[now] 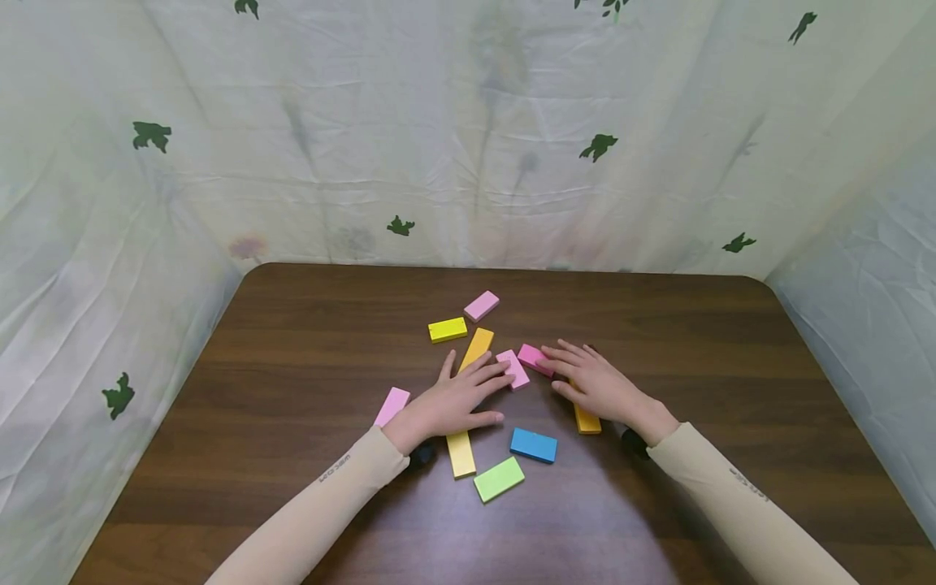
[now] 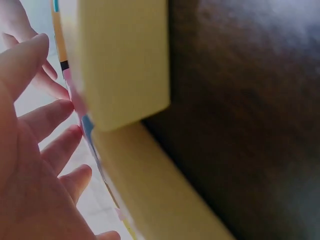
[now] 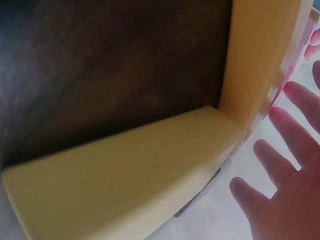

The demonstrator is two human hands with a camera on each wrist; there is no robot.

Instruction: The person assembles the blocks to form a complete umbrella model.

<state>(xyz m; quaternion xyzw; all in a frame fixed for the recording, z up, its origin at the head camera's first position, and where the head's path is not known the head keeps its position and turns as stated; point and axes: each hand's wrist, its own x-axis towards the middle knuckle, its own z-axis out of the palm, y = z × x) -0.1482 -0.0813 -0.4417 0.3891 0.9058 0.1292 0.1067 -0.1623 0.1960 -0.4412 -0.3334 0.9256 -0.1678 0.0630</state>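
My left hand (image 1: 453, 402) lies over the blocks with its fingers spread. Its fingertips reach toward a light pink block (image 1: 515, 372), and an orange block (image 1: 478, 345) and a pale yellow block (image 1: 461, 457) stick out from beneath it. Fingers extended, my right hand (image 1: 603, 392) is over another orange block (image 1: 587, 420), its fingertips at a hot pink block (image 1: 533, 357). In the left wrist view, two pale yellow blocks (image 2: 125, 60) fill the middle. The right wrist view has a yellow block (image 3: 120, 175) against an orange one (image 3: 255, 55). Exact contact under the palms is hidden.
A blue block (image 1: 534, 445) and a green block (image 1: 500, 479) lie nearer the front of the brown table (image 1: 292, 341). Farther back are a yellow block (image 1: 448, 330) and a pink block (image 1: 482, 305). Another pink block (image 1: 392, 405) sits beside the left wrist.
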